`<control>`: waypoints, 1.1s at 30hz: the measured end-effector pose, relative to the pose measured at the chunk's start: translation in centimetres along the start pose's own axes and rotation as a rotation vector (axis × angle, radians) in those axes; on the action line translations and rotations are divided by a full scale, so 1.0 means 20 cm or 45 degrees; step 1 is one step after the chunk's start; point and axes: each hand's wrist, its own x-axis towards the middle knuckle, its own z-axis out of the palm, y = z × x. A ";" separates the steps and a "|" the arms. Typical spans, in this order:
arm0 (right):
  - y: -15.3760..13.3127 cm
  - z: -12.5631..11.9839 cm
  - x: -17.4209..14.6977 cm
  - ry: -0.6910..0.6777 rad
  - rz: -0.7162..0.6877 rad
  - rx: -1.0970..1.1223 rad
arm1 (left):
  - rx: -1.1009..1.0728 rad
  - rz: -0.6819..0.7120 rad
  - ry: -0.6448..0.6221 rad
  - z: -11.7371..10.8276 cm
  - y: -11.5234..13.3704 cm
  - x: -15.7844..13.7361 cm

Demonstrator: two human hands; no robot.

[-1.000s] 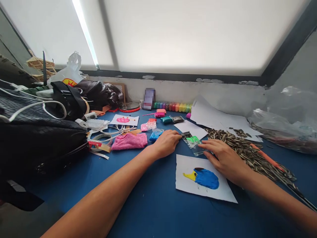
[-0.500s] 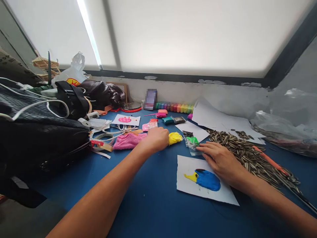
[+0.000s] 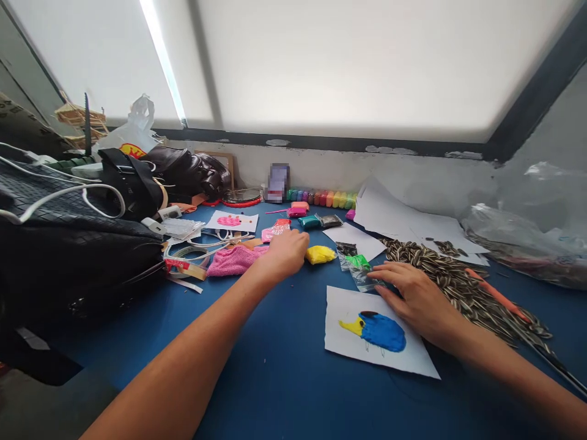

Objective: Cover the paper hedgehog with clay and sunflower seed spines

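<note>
My left hand (image 3: 288,252) is over the middle of the table, its fingers curled. Just right of the fingertips is a yellow clay packet (image 3: 321,255), lying on the table. Whatever the curled fingers hold, if anything, is hidden. My right hand (image 3: 415,296) rests open with fingers stretched out, the fingertips at the edge of a clear bag with green clay (image 3: 358,263). A black clay packet (image 3: 347,249) lies beside that bag. Below is a white sheet with a blue and yellow clay animal (image 3: 384,332), partly under the right hand.
Sunflower seeds (image 3: 440,275) are heaped at the right, with orange-handled scissors (image 3: 499,296) on them. A pink cloth (image 3: 236,261) lies left of my left hand. Behind are teal clay (image 3: 310,222) and a row of coloured clay (image 3: 325,198). A black bag (image 3: 82,263) fills the left side.
My left hand has shifted slightly left. The yellow clay packet now lies flatter and a little lower. My right hand has barely moved by the clear bag.
</note>
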 end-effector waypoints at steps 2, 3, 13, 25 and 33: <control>-0.01 -0.01 0.00 0.019 0.015 0.022 | -0.047 -0.050 0.129 0.00 0.00 0.02; -0.01 -0.02 0.00 0.030 0.025 0.034 | -0.056 -0.071 0.204 -0.01 0.00 0.02; -0.13 -0.17 -0.03 0.173 0.299 0.322 | -1.901 0.150 0.148 -0.03 0.13 0.01; -0.24 -0.22 -0.03 0.083 0.554 1.064 | -2.032 0.442 -0.339 0.01 0.26 -0.05; -0.26 -0.24 -0.04 0.035 0.466 1.013 | -1.970 0.411 -0.274 0.04 0.27 -0.04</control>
